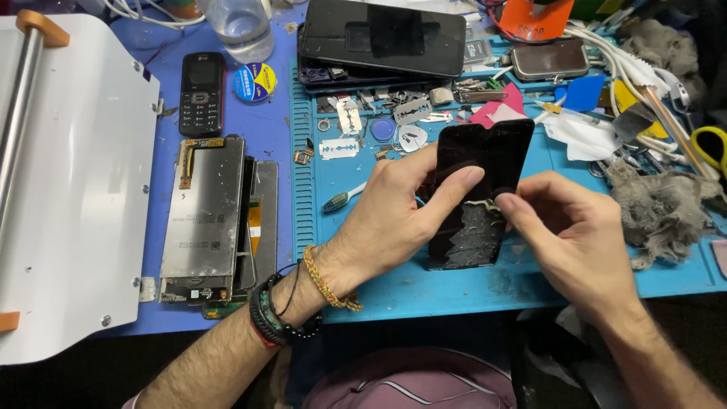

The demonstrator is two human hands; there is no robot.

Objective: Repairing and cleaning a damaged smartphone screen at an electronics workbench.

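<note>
A person's two bare hands work over a cluttered table [530, 284] covered by a blue mat, seen from above. In the centre of the frame, the left hand [394, 216] grips a black phone screen panel [485, 163] from its left edge, fingers closed on it, with the thumb lying across the dark glass. The panel is tilted, its top toward the upper right. Its lower part shows a patch of grey, flaky residue [473, 238]. The right hand [575, 235], coming in from the lower right, has its thumb and forefinger pinched narrow at the panel's right edge, just where the residue begins; whether they hold anything between them cannot be told.

The left wrist wears dark bead bracelets [274, 316] and a woven orange cord.

To the left of the hands lie stacked display panels with metal backs [203, 216]. Above them sits a small black keypad phone [202, 92], and beside that a round blue tin [254, 82]. A white machine with a metal roller [68, 174] fills the far left. Razor blades [338, 148] lie just above the left hand, with a toothbrush [342, 198] near it. A black phone [382, 34] rests at top centre. Grey rags [663, 208] lie at the right.
</note>
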